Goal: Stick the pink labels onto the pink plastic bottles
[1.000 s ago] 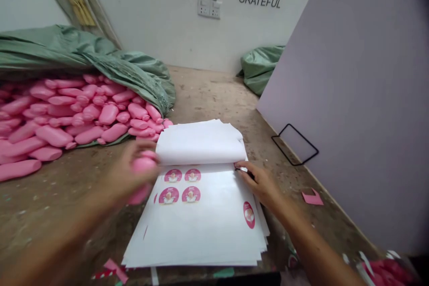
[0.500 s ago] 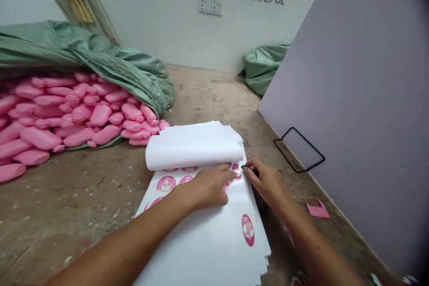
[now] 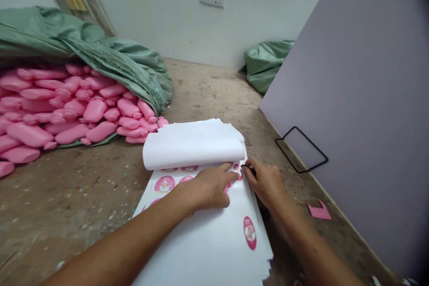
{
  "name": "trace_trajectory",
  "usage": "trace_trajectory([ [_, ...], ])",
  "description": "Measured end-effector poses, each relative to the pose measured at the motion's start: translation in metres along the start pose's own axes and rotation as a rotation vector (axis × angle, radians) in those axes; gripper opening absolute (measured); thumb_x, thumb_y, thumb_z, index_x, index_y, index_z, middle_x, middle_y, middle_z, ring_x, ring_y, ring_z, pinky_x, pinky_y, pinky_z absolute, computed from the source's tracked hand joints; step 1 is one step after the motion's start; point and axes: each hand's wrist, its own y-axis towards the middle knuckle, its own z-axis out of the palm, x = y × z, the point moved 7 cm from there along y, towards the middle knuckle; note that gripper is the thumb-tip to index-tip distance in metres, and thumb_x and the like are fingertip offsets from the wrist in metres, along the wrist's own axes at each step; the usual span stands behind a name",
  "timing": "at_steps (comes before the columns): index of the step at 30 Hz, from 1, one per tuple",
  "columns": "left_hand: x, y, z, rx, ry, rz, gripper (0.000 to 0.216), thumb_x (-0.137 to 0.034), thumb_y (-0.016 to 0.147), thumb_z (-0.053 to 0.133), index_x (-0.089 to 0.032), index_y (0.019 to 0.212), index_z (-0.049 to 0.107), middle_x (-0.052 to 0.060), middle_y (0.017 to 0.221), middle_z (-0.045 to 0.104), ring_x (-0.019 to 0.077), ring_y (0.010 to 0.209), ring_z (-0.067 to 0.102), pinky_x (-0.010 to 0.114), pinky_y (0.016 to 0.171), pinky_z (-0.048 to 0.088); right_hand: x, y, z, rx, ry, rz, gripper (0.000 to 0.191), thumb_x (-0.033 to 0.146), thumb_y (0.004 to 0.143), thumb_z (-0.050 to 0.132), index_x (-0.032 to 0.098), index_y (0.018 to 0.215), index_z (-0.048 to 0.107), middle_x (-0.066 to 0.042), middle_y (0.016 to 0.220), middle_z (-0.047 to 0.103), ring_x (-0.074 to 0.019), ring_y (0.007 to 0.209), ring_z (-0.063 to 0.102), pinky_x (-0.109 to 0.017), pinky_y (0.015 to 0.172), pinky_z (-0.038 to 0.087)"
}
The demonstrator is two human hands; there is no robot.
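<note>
A stack of white sticker sheets [image 3: 208,241] with pink printed labels lies before me, its upper sheets rolled back in a white curl [image 3: 191,154]. My left hand [image 3: 212,187] rests on the sheet, fingers stretched out, its fingertips against a small pink label near the right edge. Just right of that label, my right hand [image 3: 266,178] pinches a thin dark tool [image 3: 250,170]; its tip touches or nearly touches the label, and its kind is mostly hidden by the fingers. An oval pink label [image 3: 250,233] shows lower on the sheet.
At the left, a green sack [image 3: 134,58] spills many pink bottles [image 3: 72,111]. A grey-purple panel [image 3: 362,98] rises on the right, with a black rectangular frame [image 3: 301,149] and a pink scrap [image 3: 319,210] near it. Another green sack [image 3: 266,65] stands by the wall.
The camera view has tilted slightly downward. Both hands stay at the same label, with the right hand's tool tip barely shifted beside it.
</note>
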Motion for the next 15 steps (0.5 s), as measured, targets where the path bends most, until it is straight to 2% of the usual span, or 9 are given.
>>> trace_trajectory([
  [7,-0.0023,-0.0011,-0.0032,0.026,-0.011,-0.006,0.064,-0.022,0.064,0.053,-0.027,0.128,0.047,0.006,0.132,0.046,0.0247,0.097,0.057,0.032,0.076,0.046,-0.0048,0.0028,0.0042,0.012,0.054,-0.013,0.02,0.033,0.087,0.045,0.024,0.091,0.063,0.0,0.072,0.07,-0.0182,0.066,0.062,-0.028,0.06,0.028],
  [12,-0.0022,-0.0012,-0.0044,0.024,-0.032,-0.001,0.066,-0.023,0.065,0.053,-0.029,0.13,0.044,0.006,0.136,0.041,0.026,0.102,0.056,0.033,0.078,0.046,-0.0044,0.0058,0.0023,-0.014,0.093,-0.016,0.022,0.038,0.085,0.049,0.023,0.086,0.064,-0.002,0.065,0.068,-0.0196,0.062,0.06,-0.032,0.066,0.029],
  [15,0.0014,-0.0025,-0.0043,0.01,-0.065,-0.038,0.06,-0.022,0.064,0.054,-0.027,0.124,0.046,0.006,0.127,0.05,0.0243,0.096,0.057,0.031,0.075,0.045,-0.0085,0.0086,0.0028,-0.043,0.17,0.031,0.026,0.044,0.08,0.053,0.021,0.076,0.065,-0.004,0.062,0.066,-0.0196,0.061,0.056,-0.032,0.063,0.028],
])
